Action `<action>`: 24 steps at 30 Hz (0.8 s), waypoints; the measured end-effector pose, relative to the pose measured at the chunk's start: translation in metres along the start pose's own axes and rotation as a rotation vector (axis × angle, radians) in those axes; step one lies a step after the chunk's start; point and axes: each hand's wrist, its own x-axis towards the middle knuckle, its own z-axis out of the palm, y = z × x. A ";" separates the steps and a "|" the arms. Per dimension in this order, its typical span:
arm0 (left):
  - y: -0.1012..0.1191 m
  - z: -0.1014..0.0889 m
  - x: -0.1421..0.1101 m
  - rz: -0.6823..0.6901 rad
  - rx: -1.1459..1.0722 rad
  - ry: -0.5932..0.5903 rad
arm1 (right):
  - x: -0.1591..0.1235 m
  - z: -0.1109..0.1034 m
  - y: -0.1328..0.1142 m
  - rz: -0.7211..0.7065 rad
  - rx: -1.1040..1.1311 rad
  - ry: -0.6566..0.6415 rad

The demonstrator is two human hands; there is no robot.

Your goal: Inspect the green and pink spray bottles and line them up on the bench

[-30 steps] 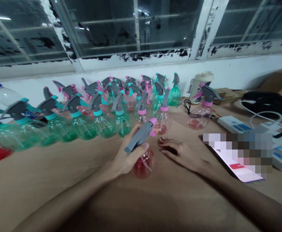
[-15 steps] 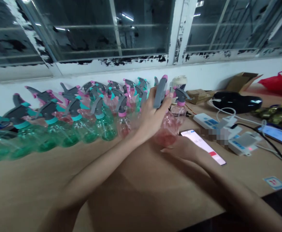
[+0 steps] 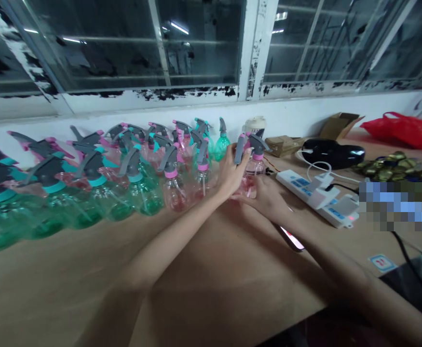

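My left hand [image 3: 230, 173] is wrapped around the neck and grey trigger head of a pink spray bottle [image 3: 247, 185]. Lower down, my right hand [image 3: 268, 196] holds the same bottle's round body from the right. Much of the bottle is hidden by my fingers. Just behind it stands another pink spray bottle [image 3: 256, 165] with a pink collar. To the left are rows of upright spray bottles, among them a clear pink one [image 3: 202, 178] close to my left wrist and a green one [image 3: 149, 195] with a teal collar.
A phone [image 3: 293, 239] lies partly under my right forearm. Right of my hands are a power strip [image 3: 315, 197] with plugs and cables, a black glossy object [image 3: 335, 152] and a red bag [image 3: 401, 129]. A white cup [image 3: 256, 125] stands by the wall.
The view has swung right. Both hands have brought the pink spray bottle further back, close to the other bottles. My right forearm now covers most of the phone.
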 end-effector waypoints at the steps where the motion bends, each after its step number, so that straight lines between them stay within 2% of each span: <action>1: -0.003 0.002 0.001 0.006 -0.005 -0.009 | 0.003 0.006 0.001 0.005 -0.015 -0.019; 5: -0.016 0.004 0.005 -0.009 -0.008 -0.019 | 0.010 0.018 0.004 0.032 -0.061 -0.048; 9: -0.025 0.006 0.012 -0.062 0.018 0.025 | 0.016 0.023 0.002 0.068 -0.110 -0.065; 15: -0.024 0.006 0.013 -0.110 0.101 0.028 | 0.029 0.027 0.002 0.143 -0.190 -0.097; 20: -0.009 -0.006 -0.004 -0.105 0.163 -0.030 | 0.032 0.030 0.000 0.168 -0.197 -0.105; 24: 0.010 -0.031 -0.037 -0.169 0.203 -0.157 | 0.030 0.029 -0.001 0.140 -0.157 -0.100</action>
